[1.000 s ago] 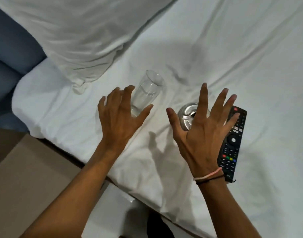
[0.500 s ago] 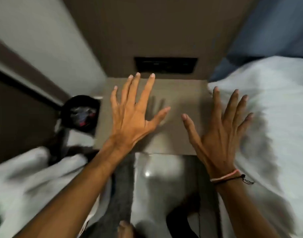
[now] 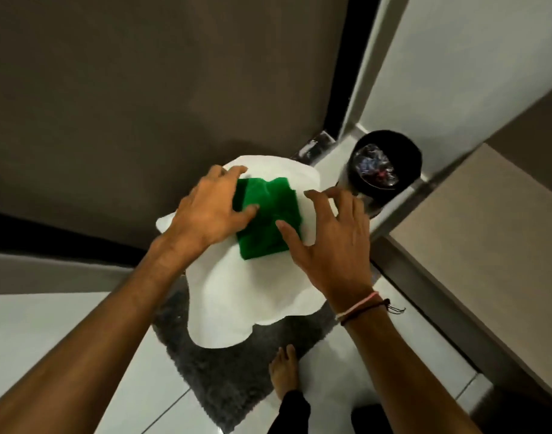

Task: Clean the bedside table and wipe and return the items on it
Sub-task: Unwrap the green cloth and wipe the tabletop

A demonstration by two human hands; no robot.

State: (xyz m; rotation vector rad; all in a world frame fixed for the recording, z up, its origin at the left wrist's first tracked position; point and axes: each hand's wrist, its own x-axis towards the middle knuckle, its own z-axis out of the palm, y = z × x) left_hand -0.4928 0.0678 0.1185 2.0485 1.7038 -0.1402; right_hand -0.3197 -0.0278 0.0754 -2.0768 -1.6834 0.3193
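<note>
A folded green cloth [image 3: 270, 217] lies on a white cloth [image 3: 252, 296] draped over something low that stays hidden. My left hand [image 3: 210, 209] covers the green cloth's left edge, with the thumb pressed into its top and the fingers curled over the far side. My right hand [image 3: 329, 242] hovers at the cloth's right side with fingers spread, and its thumb touches the cloth's near right part. The beige top of the bedside table [image 3: 494, 233] shows at the right, with nothing visible on the part in view.
A black waste bin [image 3: 407, 183] with rubbish inside stands on the floor between the white cloth and the bedside table. A grey rug [image 3: 224, 380] lies under the draped cloth, and my bare foot [image 3: 284, 371] stands on it. A dark brown wall fills the top left.
My view has swung from the bed, past the bedside table, to the draped white cloth. Both hands, earlier spread in the air, have come down onto the green cloth.
</note>
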